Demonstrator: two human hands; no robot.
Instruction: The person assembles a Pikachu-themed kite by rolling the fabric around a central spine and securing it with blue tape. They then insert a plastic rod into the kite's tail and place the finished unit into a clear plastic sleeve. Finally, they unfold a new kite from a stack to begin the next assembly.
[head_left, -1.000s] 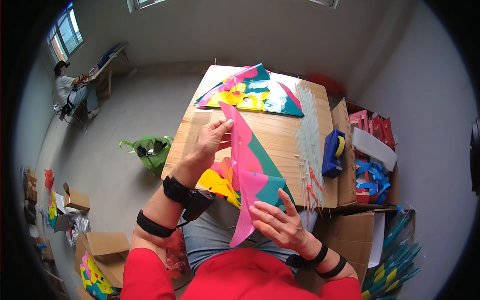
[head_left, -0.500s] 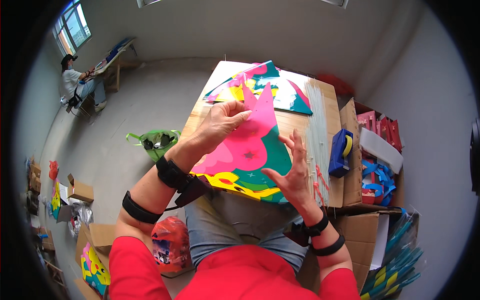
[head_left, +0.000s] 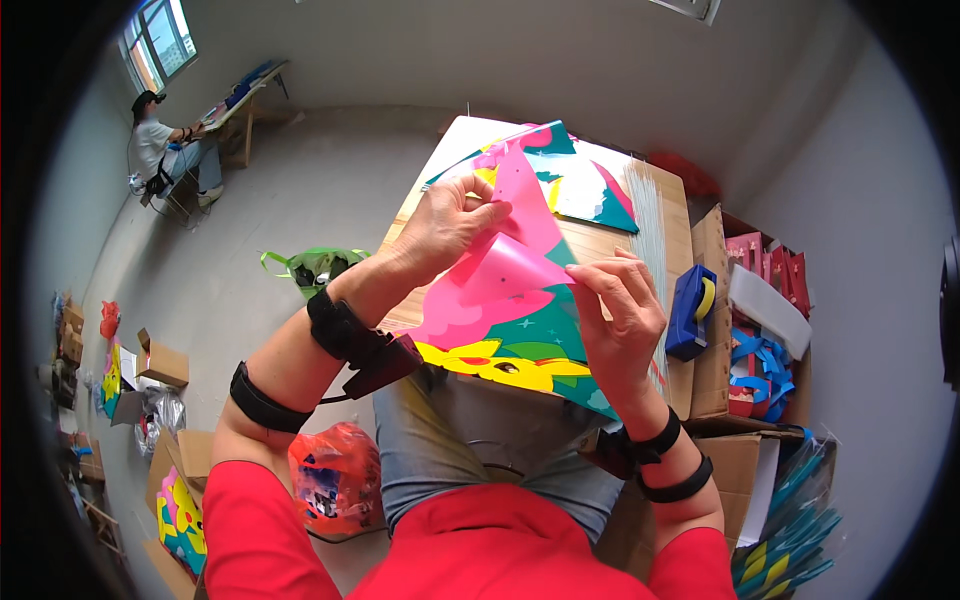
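A printed sheet (head_left: 540, 330) in pink, teal and yellow, with a cartoon figure along its near edge, lies over the near part of the wooden table. My left hand (head_left: 440, 225) is closed on the sheet's pink upper part, thumb against fingers, beside a pointed pink piece with small holes. At the right, my right hand (head_left: 622, 310) pinches the tip of a pink flap (head_left: 505, 270) that curls across the sheet between both hands. Beyond them lie more printed sheets (head_left: 597, 195) of the same colours, some showing white undersides.
Thin pale rods (head_left: 648, 215) lie along the table's right side, near a blue tape dispenser (head_left: 690, 312). Cardboard boxes (head_left: 712, 340) with red and blue goods stand at the right. A green bag (head_left: 318, 268) and a red plastic bag (head_left: 335, 480) sit left. Another person (head_left: 170, 150) sits far left.
My right hand has gone from spread fingers to pinching a flap tip, and that pink flap is now folded over. My left hand still grips the sheet.
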